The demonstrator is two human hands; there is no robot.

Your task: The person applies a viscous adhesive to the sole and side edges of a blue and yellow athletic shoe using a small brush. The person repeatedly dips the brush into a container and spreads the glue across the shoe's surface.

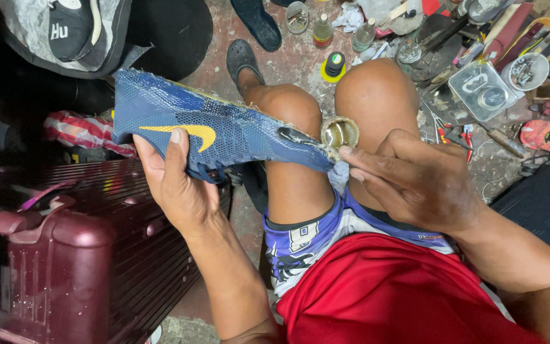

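Across the lap, the blue shoe upper [218,130] lies over the bare knees, its toe toward nine o'clock. Left hand [176,185] cups it from below, thumb up along its side. Right hand [415,181] curls at three o'clock, fingertips [346,153] pinching its heel end beside a small glue tin [339,132].

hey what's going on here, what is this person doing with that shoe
A seated person is working on a blue sports shoe held sideways over their knees. The left hand grips its middle, thumb on the yellow mark. The right hand pinches at the heel end, right beside a small open tin of yellowish, glue-like stuff wedged between the knees. A maroon suitcase sits to the person's left, and pliers, bottles and other tools litter the floor ahead.
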